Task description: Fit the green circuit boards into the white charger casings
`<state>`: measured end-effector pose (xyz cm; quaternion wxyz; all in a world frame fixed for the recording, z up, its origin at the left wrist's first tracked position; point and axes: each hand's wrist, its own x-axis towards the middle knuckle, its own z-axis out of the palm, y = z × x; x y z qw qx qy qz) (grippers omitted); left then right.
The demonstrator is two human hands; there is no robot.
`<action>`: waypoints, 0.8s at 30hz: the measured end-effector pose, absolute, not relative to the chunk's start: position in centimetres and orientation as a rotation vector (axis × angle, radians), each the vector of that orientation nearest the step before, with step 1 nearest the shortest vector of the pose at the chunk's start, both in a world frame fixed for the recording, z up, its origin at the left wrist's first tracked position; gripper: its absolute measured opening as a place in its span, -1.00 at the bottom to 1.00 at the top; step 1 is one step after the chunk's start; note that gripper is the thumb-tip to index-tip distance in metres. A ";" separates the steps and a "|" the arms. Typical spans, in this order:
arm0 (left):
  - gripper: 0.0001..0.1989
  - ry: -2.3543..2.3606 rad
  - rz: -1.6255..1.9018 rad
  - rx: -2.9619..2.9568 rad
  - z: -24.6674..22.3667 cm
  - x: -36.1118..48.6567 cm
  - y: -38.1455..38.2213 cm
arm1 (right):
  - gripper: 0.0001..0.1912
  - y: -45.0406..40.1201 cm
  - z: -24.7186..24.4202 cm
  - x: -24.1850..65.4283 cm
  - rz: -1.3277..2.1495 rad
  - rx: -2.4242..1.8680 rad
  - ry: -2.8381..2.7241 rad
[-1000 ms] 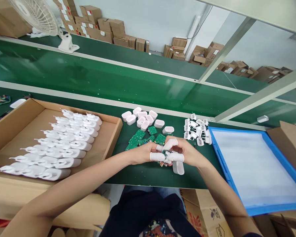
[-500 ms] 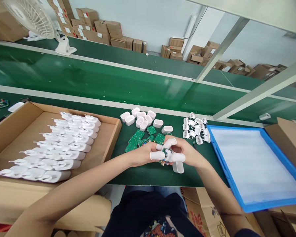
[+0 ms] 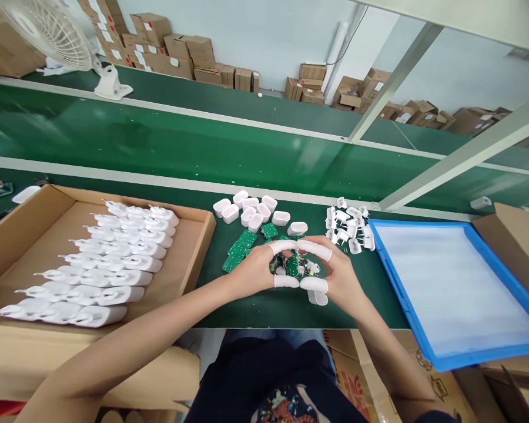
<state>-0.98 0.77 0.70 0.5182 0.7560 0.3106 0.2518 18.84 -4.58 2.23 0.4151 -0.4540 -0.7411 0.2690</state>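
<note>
White finger covers sit on the fingertips of both my hands. My left hand (image 3: pixel 256 269) and my right hand (image 3: pixel 341 275) meet fingertip to fingertip, thumbs below and forefingers above, closed around a small green circuit board (image 3: pixel 293 265) with components on it. A small white part (image 3: pixel 311 268) shows behind the right fingers; whether it is joined to the board I cannot tell. Just below the right thumb lies a white plastic housing (image 3: pixel 318 298). Loose green circuit boards (image 3: pixel 242 245) lie beyond my left hand, partly hidden by it.
Several white housings (image 3: pixel 255 222) stand at the back, with white plug parts (image 3: pixel 350 226) to their right. A cardboard tray (image 3: pixel 198 252) at left holds rows of white assembled units (image 3: pixel 132 262). At right lies a blue-framed tray (image 3: pixel 399 294). A white fan (image 3: pixel 110 82) is clipped behind.
The circuit board has turned more upright between my hands. My fingers have straightened, and the tips of both hands now meet above and below it.
</note>
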 end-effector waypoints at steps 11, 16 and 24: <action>-0.18 0.766 0.704 2.068 -0.2 -0.5 -0.3 | -0.63 -5.1 0.9 20.6 0.572 -1.142 -1.845; -0.36 0.864 0.608 2.157 0.0 -0.4 0.3 | -0.67 -7.7 -2.0 21.7 0.476 -1.347 -1.356; -0.66 0.620 0.543 2.426 -1.3 0.0 0.2 | -0.63 -8.3 -7.5 18.3 0.393 -1.427 -1.211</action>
